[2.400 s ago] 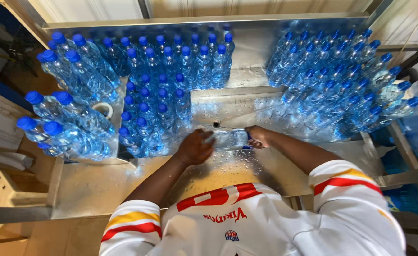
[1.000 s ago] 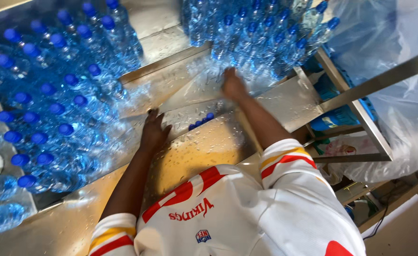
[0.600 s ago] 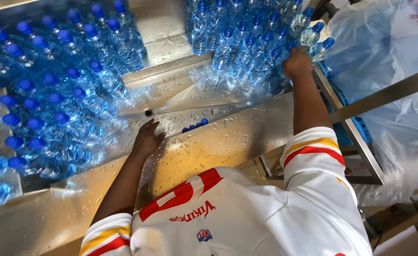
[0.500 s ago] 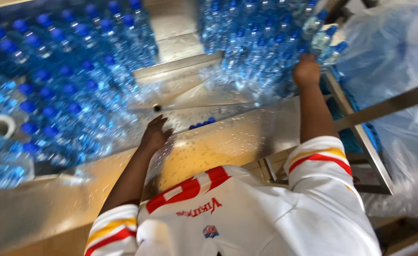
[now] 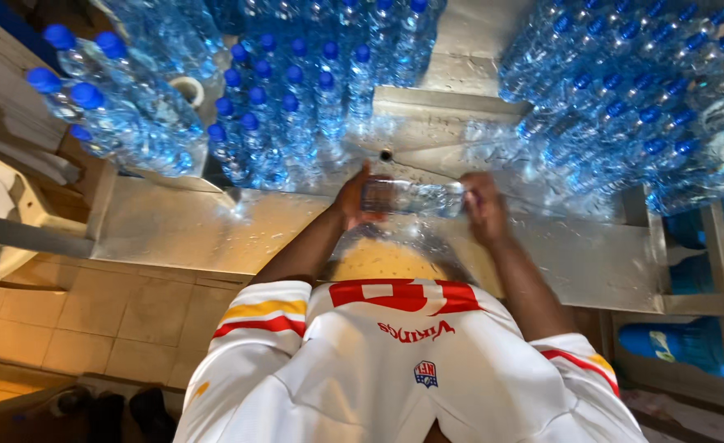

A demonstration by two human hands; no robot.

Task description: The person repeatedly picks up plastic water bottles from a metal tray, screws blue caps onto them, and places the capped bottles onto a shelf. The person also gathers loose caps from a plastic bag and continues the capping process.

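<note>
Bottle (image 5: 411, 197) lies horizontal above the metal table (image 5: 214, 238), long axis left to right; cap end not discernible. Left hand (image 5: 352, 199) and right hand (image 5: 483, 205) each clasp one end, between the bottle stacks (image 5: 296, 90).

A clear plastic water bottle (image 5: 411, 197) is lying horizontally, lifted just above the wet metal bench (image 5: 214, 238), its two ends being gripped between both hands.
</note>
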